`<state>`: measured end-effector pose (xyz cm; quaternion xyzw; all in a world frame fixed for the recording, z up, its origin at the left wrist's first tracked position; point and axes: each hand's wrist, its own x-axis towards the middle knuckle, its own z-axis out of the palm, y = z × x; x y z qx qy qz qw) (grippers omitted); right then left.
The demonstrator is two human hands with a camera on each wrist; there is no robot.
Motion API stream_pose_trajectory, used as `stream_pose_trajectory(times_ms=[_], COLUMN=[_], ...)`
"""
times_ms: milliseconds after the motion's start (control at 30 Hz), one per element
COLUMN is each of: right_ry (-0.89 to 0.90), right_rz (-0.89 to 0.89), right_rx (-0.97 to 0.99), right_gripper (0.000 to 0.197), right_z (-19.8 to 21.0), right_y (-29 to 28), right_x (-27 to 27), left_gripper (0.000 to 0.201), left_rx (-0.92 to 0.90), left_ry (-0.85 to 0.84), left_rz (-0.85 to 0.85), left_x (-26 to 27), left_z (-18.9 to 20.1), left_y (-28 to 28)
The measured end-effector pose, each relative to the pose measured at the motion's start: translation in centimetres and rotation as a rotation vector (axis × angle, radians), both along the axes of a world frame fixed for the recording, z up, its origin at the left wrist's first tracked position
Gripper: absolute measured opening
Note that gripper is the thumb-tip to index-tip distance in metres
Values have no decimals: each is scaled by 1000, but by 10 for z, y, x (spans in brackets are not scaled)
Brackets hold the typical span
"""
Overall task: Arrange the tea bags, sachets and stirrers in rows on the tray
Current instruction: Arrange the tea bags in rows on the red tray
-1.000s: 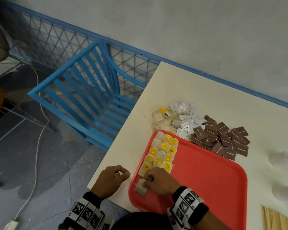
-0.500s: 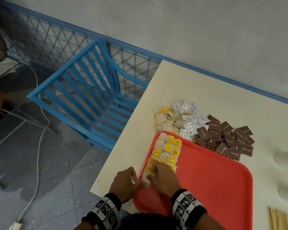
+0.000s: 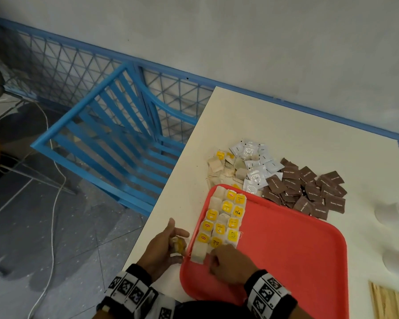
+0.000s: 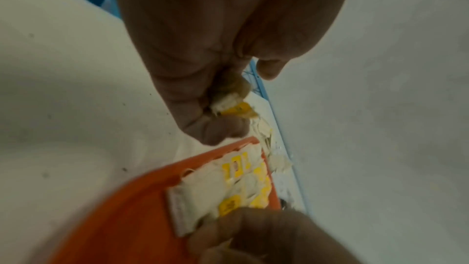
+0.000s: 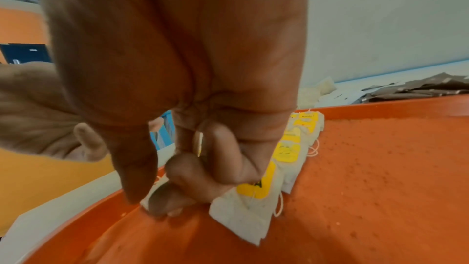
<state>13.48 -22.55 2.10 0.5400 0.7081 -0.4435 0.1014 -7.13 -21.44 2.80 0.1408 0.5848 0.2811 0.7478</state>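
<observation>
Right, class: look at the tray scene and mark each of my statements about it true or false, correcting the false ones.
1. The tea bags on the red tray lie along its left side. True.
2. The brown sachets are lined up on the tray. False: they lie in a loose heap on the table beyond the tray.
3. The left hand holds tea bags beside the tray. True.
4. The right hand is over the brown sachets. False: it is at the near end of the tea bag rows.
5. The white sachets are off the tray. True.
</observation>
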Motion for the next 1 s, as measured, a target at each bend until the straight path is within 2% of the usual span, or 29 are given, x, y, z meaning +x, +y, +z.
stream_pose_trajectory(times_ms=[100,200,300,367,433,567,633,767,933,1000], right_ry=[-10,151,327,348,333,391,439,572,653,687], right_rz=[-21,-176,-351,-373,-355,-359,-414,-507,-529,-561], right_rx=[76,237,371,425,459,539,537,362,304,273], right_gripper=[19,9,21,34,38,15,7,7,6,5], right_z=[9,34,58,64,65,74,83,104,128,132], right_y=[1,3,2,-2,-7,-15,-16,-12,0,3], right_x=[16,31,35,35,37,47,55,68,84,89], left_gripper=[48,36,38,40,42,42,35,36,54,43], left_rx=[-35,-30,2,30,57,26,27,59,79,103], left_ry=[-196,-309,-342,-356,-395,-507,-486,-430,-457,-481], left_rz=[60,65,13,-22,-45,12,-13,-51,-74,-118], left_x=[5,17,35,48,60,74,78,88,92,90], left_z=[11,25,33,40,47,56,60,68,70,74], left_y=[2,5,7,7,5,1,-2,-7,-5,-2])
